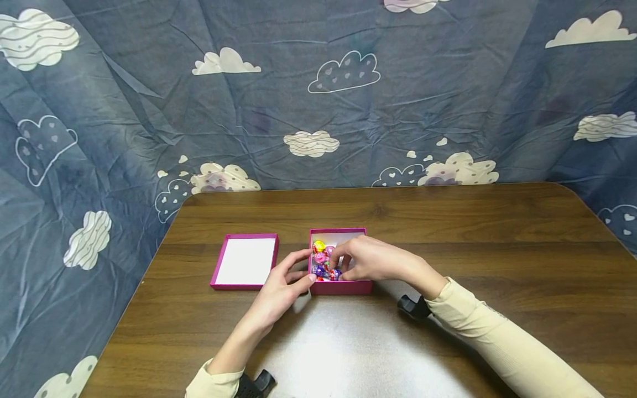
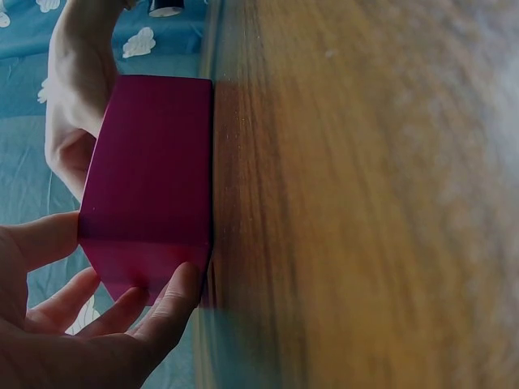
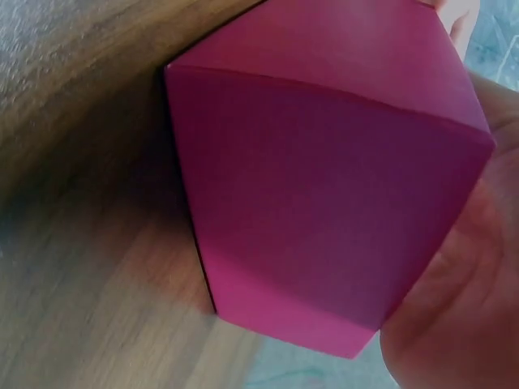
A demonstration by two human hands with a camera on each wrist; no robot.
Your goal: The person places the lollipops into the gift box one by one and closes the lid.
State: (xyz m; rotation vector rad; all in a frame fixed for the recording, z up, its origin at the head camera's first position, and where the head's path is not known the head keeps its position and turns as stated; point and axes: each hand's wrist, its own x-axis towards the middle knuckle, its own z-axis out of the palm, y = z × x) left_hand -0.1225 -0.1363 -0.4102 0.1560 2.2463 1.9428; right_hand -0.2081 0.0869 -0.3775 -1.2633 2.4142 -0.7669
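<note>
A magenta box [image 1: 343,288] stands on the table with its top uncovered. Brightly wrapped candies [image 1: 320,258] in yellow, pink, purple and red lie in its left part. My left hand [image 1: 281,287] holds the box at its left side, thumb at the front corner; the left wrist view shows its fingers [image 2: 180,296] against the wall. Over the front wall, my right hand [image 1: 373,258] reaches into the box, bent fingers down among the candies. A red-and-white wrapped candy [image 1: 334,274] lies at those fingertips; whether they pinch it cannot be made out.
Left of the box lies a matching magenta lid [image 1: 269,236], its white inside facing up. The wooden table [image 1: 473,221] reaches back to a hung blue cloth [image 1: 278,110] with clouds. Black wrist devices [image 1: 414,307] sit below both wrists.
</note>
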